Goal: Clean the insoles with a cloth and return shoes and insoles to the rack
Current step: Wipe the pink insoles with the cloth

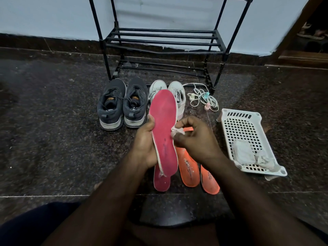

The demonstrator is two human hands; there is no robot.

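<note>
Above the floor, left hand (144, 144) grips worn pink insole (164, 121); right hand (193, 139) pinches cloth (175, 130).

Dark speckled floor (53, 121), seemingly pale-blue wall (44, 15).

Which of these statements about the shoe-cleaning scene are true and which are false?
1. The left hand holds a pink insole. True.
2. The right hand is empty. False: it pinches a small white cloth.
3. Two orange insoles lie on the floor. True.
4. The dark shoes sit on the rack. False: they stand on the floor in front of it.
5. The white basket is empty. False: it holds wadded cloths.
</note>
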